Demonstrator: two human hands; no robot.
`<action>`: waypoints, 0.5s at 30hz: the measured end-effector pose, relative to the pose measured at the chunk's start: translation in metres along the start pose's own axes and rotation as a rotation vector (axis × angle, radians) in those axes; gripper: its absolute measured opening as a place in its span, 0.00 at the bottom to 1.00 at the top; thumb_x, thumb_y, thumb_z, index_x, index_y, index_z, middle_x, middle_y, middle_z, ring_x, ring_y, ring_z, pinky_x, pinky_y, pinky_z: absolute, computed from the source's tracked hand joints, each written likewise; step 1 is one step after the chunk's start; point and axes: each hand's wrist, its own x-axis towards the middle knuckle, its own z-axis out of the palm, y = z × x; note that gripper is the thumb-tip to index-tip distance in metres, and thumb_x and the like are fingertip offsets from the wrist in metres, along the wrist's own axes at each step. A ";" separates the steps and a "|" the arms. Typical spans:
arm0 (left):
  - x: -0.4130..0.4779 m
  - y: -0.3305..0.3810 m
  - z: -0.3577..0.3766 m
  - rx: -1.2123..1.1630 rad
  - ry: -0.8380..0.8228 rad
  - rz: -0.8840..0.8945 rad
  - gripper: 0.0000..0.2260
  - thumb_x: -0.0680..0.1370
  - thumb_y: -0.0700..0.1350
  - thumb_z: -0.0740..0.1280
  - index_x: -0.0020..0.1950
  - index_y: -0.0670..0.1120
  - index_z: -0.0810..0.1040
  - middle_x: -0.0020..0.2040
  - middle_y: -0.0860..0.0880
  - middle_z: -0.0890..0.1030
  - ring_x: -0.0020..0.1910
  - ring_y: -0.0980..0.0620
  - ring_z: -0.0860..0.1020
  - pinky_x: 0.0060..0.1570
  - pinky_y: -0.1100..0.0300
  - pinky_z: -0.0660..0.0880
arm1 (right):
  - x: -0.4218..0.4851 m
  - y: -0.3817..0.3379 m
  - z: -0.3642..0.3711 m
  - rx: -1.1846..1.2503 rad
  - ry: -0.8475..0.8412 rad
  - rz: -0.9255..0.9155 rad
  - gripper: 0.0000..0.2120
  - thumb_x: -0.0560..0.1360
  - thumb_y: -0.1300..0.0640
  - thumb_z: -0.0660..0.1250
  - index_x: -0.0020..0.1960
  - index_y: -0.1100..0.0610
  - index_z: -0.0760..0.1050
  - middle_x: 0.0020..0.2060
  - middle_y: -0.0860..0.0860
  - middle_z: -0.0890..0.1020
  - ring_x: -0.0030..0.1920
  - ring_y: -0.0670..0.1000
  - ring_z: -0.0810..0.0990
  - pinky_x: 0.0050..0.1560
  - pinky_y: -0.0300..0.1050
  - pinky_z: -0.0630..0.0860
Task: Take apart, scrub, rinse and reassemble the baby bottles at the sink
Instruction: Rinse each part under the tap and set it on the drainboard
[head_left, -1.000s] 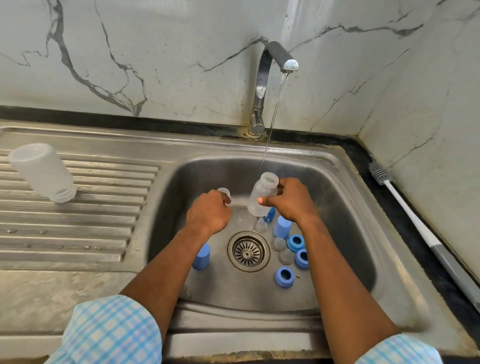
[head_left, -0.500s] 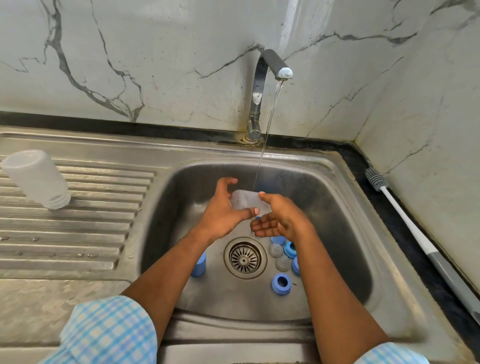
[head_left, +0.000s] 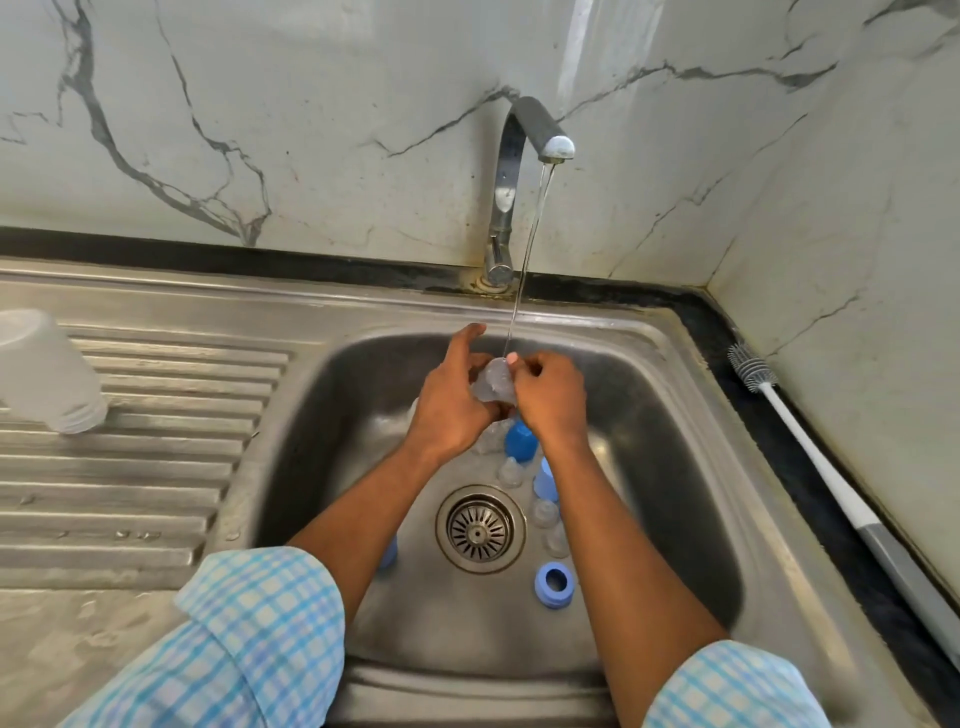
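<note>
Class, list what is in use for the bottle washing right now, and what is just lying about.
In use: clear bottle, left hand, right hand, tap.
Lying about: brush on counter; second bottle on drainer; blue ring, blue cap, teats in basin.

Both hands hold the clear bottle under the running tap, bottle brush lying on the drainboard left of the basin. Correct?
No. The head view shows the bottle brush on the dark counter right of the basin, along the wall, not on the drainboard. The rest holds: left hand and right hand hold the clear bottle under the running tap.
</note>
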 end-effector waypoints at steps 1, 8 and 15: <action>0.001 0.000 -0.001 -0.006 0.014 -0.001 0.43 0.67 0.42 0.80 0.76 0.53 0.60 0.59 0.55 0.80 0.54 0.60 0.78 0.49 0.75 0.70 | 0.000 -0.001 0.000 0.031 -0.018 -0.009 0.11 0.79 0.49 0.67 0.48 0.56 0.80 0.41 0.51 0.83 0.43 0.50 0.82 0.48 0.48 0.80; 0.003 -0.002 -0.002 -0.045 0.072 -0.024 0.44 0.66 0.42 0.82 0.75 0.54 0.61 0.61 0.51 0.80 0.57 0.57 0.78 0.56 0.68 0.73 | 0.009 0.000 -0.013 0.214 -0.214 0.008 0.06 0.79 0.59 0.66 0.45 0.49 0.76 0.43 0.47 0.81 0.48 0.50 0.83 0.53 0.54 0.82; 0.000 0.000 0.007 -0.015 0.023 0.047 0.38 0.69 0.40 0.79 0.74 0.52 0.65 0.59 0.51 0.81 0.56 0.55 0.80 0.56 0.57 0.79 | 0.006 -0.003 -0.006 0.008 -0.073 -0.032 0.18 0.70 0.44 0.75 0.51 0.52 0.73 0.45 0.49 0.79 0.46 0.48 0.79 0.47 0.46 0.79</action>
